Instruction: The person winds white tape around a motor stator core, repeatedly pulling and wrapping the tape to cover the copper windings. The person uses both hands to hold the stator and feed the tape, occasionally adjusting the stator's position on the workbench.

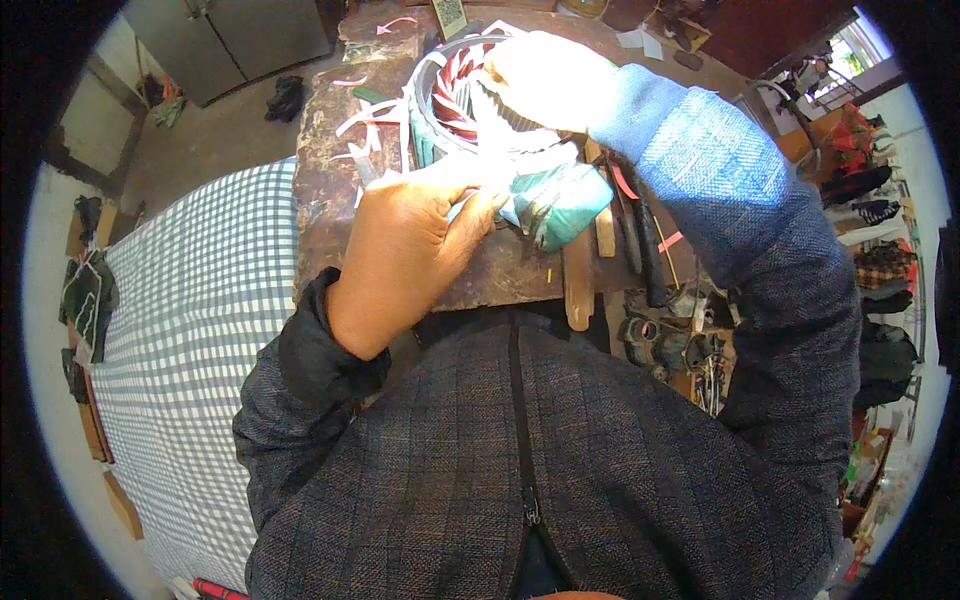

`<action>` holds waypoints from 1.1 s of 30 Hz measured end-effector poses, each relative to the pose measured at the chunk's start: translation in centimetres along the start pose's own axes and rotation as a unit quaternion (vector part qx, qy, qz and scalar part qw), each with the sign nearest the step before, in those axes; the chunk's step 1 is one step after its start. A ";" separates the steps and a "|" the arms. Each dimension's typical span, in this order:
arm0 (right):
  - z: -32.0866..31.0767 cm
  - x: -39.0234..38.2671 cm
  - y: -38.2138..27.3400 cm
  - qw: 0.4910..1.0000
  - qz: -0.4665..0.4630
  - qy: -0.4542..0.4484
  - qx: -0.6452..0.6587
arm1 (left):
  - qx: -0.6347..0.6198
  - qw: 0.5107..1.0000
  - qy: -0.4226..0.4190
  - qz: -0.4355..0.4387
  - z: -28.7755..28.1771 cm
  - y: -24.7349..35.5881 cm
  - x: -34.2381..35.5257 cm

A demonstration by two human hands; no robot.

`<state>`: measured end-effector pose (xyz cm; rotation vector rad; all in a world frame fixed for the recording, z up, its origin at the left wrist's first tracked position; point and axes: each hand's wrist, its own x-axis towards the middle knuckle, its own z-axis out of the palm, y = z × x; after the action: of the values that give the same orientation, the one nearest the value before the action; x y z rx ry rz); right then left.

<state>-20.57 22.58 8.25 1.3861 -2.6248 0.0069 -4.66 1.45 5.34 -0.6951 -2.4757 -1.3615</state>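
A small rectangular label (449,13) with a dark printed pattern is lying at the far edge of the bench (330,190), well beyond both hands, and pale paper scraps (633,38) are sitting farther off to the right of it. Pink and white strips (362,118) are scattered just left of the work, near the left hand's knuckles.

The person is working on a round motor stator (455,90), a metal ring with red and white windings showing inside it, standing on the brown bench. The left hand (400,250) is resting with its fingers (470,215) curled closed, pinching white insulating paper (520,160) at the near rim of the stator, beside a teal cloth bundle (560,205) lying just right of the fingertips. The right hand (545,80) is brightly lit by sun and is reaching over the far right side of the ring; its fingers are bent down onto the stator's top edge, but the glare is hiding whether they are gripping anything.

The stator is sitting between the two hands, touching both. Wooden-handled tools (580,280) are lying on the bench just right of the left hand's fingers, below the right sleeve. A checked cloth (200,300) is covering the surface left of the bench.
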 end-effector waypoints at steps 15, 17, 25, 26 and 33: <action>-2.4 0.1 -2.6 0.998 -0.029 -0.007 -0.051 | 0.092 0.985 0.053 0.137 1.3 -2.5 1.5; -1.4 0.2 -2.3 0.998 -0.033 0.023 -0.057 | 0.096 0.983 0.049 0.146 1.3 -3.0 1.5; 2.3 2.5 -0.5 0.997 0.078 -0.011 -0.022 | 0.137 0.983 0.017 0.119 2.3 -4.2 2.6; 2.0 2.2 -0.4 0.999 0.040 0.020 0.012 | 0.108 0.988 0.016 0.105 2.4 -4.2 2.6; -0.2 -0.1 0.5 0.997 -0.042 0.012 -0.062 | 0.100 0.987 0.027 0.120 2.5 -3.8 2.3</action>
<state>-20.91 23.02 8.47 1.4424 -2.4993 -0.1464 -8.49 2.46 2.15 -0.8631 -2.3528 -1.0158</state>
